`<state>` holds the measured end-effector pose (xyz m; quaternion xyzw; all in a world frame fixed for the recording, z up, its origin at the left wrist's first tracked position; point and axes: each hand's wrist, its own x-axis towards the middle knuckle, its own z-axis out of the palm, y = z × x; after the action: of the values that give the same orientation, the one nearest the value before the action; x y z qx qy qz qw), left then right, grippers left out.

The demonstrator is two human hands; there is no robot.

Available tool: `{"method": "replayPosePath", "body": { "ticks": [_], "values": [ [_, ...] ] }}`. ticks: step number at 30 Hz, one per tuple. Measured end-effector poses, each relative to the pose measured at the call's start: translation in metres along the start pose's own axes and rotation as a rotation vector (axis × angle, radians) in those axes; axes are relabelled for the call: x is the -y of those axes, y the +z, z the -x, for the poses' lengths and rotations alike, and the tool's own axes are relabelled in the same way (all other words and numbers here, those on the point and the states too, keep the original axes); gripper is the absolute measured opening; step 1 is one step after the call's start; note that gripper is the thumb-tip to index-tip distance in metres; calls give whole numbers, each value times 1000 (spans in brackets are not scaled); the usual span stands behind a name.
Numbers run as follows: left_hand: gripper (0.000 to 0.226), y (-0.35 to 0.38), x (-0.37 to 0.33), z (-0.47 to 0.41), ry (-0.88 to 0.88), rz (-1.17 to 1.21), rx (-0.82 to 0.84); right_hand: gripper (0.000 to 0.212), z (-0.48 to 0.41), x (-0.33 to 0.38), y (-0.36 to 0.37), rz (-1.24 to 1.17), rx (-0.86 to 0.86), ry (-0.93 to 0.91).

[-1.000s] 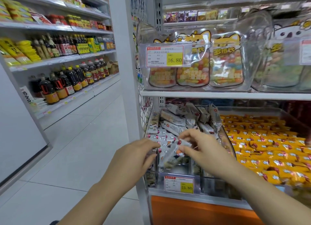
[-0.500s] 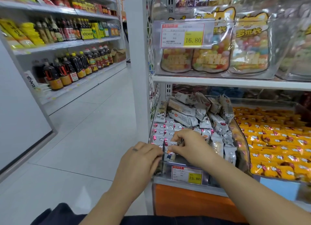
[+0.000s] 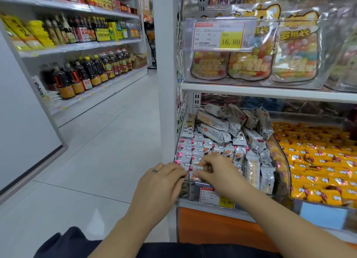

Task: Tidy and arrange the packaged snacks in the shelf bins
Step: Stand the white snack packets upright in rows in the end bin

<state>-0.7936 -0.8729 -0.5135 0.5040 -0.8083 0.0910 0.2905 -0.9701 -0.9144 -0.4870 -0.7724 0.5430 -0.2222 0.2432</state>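
One snack packet (image 3: 195, 170) is pinched, lying left-to-right, by the palm-down right hand (image 3: 220, 173). Whether the curled left hand (image 3: 162, 184) grips it cannot be told.

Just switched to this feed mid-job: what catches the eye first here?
The left hand and right hand meet at the front of the clear bin of white snack packets on the lower shelf, the right pinching one packet. Right of it glows a bin of orange-yellow packets; above, a yellow 16.80 price tag fronts bags of coloured sweets.
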Motion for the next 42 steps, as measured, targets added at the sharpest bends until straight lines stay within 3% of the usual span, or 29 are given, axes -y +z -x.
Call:
{"method": "replayPosePath", "body": {
  "ticks": [5,8,10,12,15,19,23,28,33,37,42],
  "values": [
    [17,-2,-4,-3,-9,14,-19,20,8,-2,-16,36,-11,-40],
    [29,-7,-3,-15,-18,21,-31,11,6,-3,-32,156,-244,-86],
    [30,-10,-5,-27,-9,29,-49,18,0,-7,-40,362,-478,-159],
    [30,-10,-8,-40,0,51,-66,32,-9,-15,-44,609,-596,-191],
    [28,-6,-15,-51,11,89,-88,42,-17,-26,-45,809,-600,-159],
    [26,4,-16,-45,73,139,-92,35,-22,-33,-46,889,-613,-193],
    [25,9,-13,-45,100,199,-106,30,-21,-33,-50,737,-680,-205],
    [28,7,-10,-48,59,325,-103,26,0,-12,-62,109,-623,-29],
    [37,2,-13,-47,-52,462,-59,7,22,-9,-68,-321,-568,82],
    [47,-2,-19,-47,-98,526,-26,8,37,-3,-73,-458,-447,97],
    [37,-4,-23,-51,-87,586,-46,16,46,8,-78,-445,-410,31]
  ]
}}
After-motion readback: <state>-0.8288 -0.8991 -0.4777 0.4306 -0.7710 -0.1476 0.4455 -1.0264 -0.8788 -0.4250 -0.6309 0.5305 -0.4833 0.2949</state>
